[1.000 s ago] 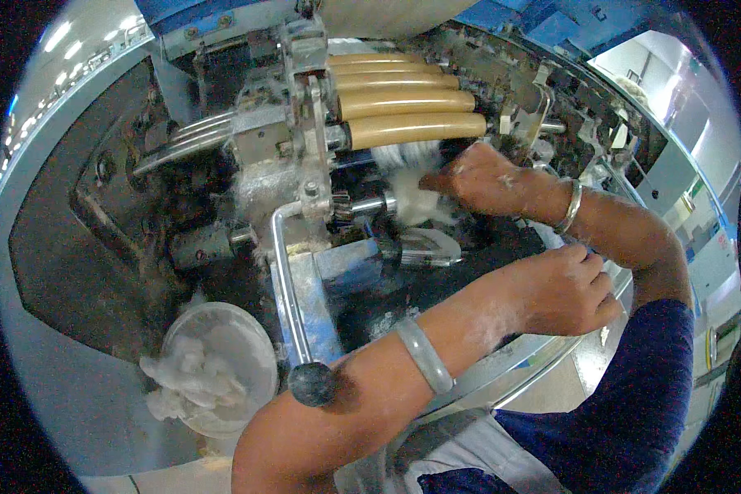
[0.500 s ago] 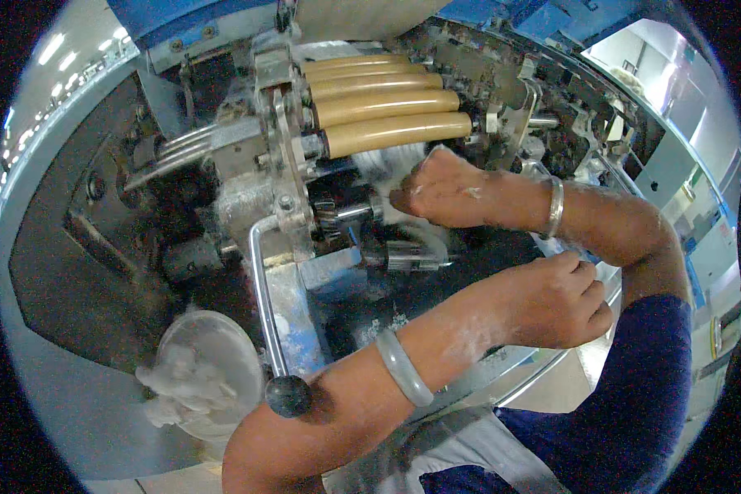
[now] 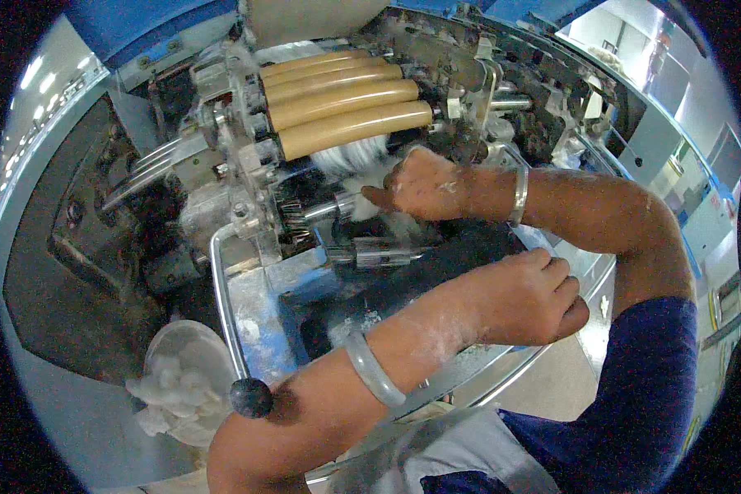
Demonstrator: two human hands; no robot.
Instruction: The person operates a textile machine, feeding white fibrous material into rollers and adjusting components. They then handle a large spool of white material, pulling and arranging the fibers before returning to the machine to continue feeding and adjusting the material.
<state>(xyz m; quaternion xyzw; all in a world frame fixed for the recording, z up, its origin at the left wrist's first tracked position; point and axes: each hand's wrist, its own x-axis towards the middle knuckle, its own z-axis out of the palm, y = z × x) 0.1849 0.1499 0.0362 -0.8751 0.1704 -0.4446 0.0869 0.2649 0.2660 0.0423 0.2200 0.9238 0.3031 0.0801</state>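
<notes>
My right hand is closed among the machine's rollers, with its thumb side toward a thin metal roller. White fibre shows at its fingertips and hangs below them. Dust clings to its knuckles. My left hand is a fist nearer to me, over the front edge; its palm side is hidden, so whatever it may hold cannot be seen. Above my right hand, a sheet of white fibre comes out beneath several tan rollers. Another metal roller lies below.
A bent metal lever with a black ball knob stands beside my left forearm. At the lower left is a clear round tub with white fluff. Gears and a blue block sit left of the rollers.
The whole view has shifted, so the machine and arms appear further left. My right hand has come closer to the thin metal roller's end. My left hand stays a fist.
</notes>
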